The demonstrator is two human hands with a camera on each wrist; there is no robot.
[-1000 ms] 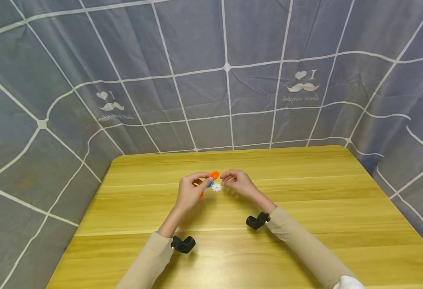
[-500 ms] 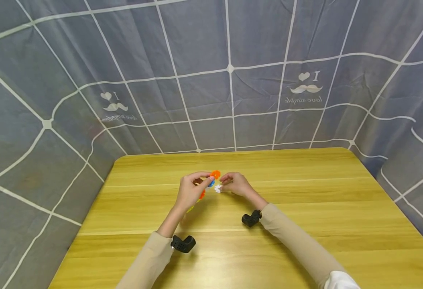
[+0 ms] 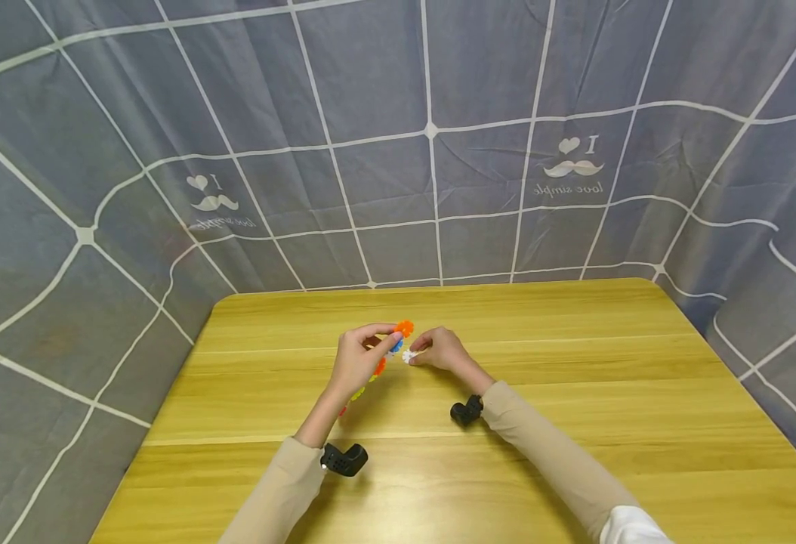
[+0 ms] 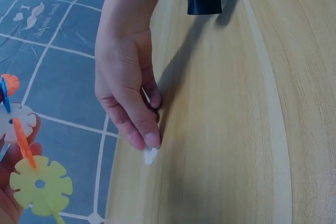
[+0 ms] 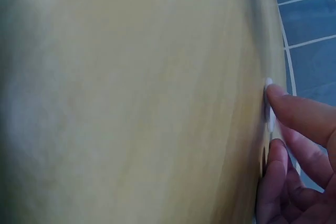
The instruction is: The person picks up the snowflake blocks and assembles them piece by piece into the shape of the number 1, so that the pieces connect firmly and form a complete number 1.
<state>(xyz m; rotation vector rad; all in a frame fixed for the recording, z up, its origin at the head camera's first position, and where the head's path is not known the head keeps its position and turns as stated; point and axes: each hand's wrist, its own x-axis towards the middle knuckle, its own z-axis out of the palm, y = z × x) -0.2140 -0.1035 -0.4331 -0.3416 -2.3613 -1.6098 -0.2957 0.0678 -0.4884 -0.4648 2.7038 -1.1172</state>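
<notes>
My left hand (image 3: 356,359) pinches a chain of slotted snowflake discs near its upper end. At the top of the chain is an orange disc (image 3: 405,329), with a blue disc (image 3: 396,346) below it. The chain hangs behind the left hand, past another orange disc (image 3: 380,367) and a yellow disc (image 3: 358,394). In the left wrist view, a yellow-green disc (image 4: 41,186) and a white disc (image 4: 16,121) of the chain show close up. Between thumb and fingers, my right hand (image 3: 444,350) pinches a separate white snowflake disc (image 3: 408,357), just right of the chain.
A wood-grain table (image 3: 541,453) lies under both hands. Behind it and at its sides hangs a grey curtain (image 3: 377,181) with white grid lines. Each wrist wears a black camera mount, such as the left mount (image 3: 345,459).
My right hand has come down and taken hold of the white disc, which now tilts between its fingers. More of the chain shows below the left hand, which has hardly moved.
</notes>
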